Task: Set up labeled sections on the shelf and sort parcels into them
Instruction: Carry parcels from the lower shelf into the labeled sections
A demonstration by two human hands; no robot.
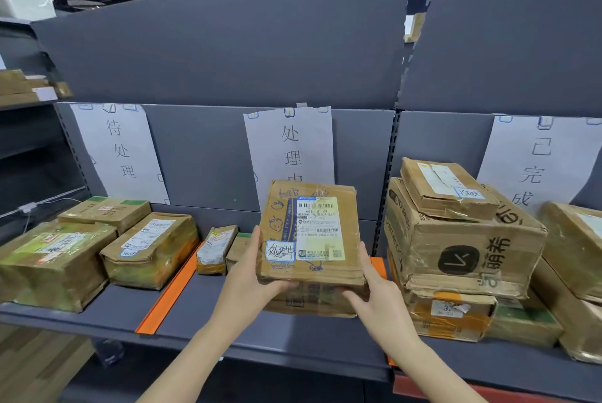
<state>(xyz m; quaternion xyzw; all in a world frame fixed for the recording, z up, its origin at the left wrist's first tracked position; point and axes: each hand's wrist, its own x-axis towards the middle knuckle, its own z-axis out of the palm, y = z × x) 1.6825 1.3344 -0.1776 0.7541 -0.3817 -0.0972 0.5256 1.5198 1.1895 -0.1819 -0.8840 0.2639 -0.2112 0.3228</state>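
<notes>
Brown cardboard parcel [309, 233], left hand [257, 275] and right hand [371, 288] fingers [353, 296] curled round its near corners, at middle section of grey shelf [228, 321]; white paper labels [290, 142] up, sorting seemingly near done.

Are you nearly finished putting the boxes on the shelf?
Done: three signs hang on the shelf, and parcels sit under the left sign and right sign. In hand: left hand and right hand hold a box before the middle sign. Left: setting it down. Unsorted parcels elsewhere aren't visible.
</notes>
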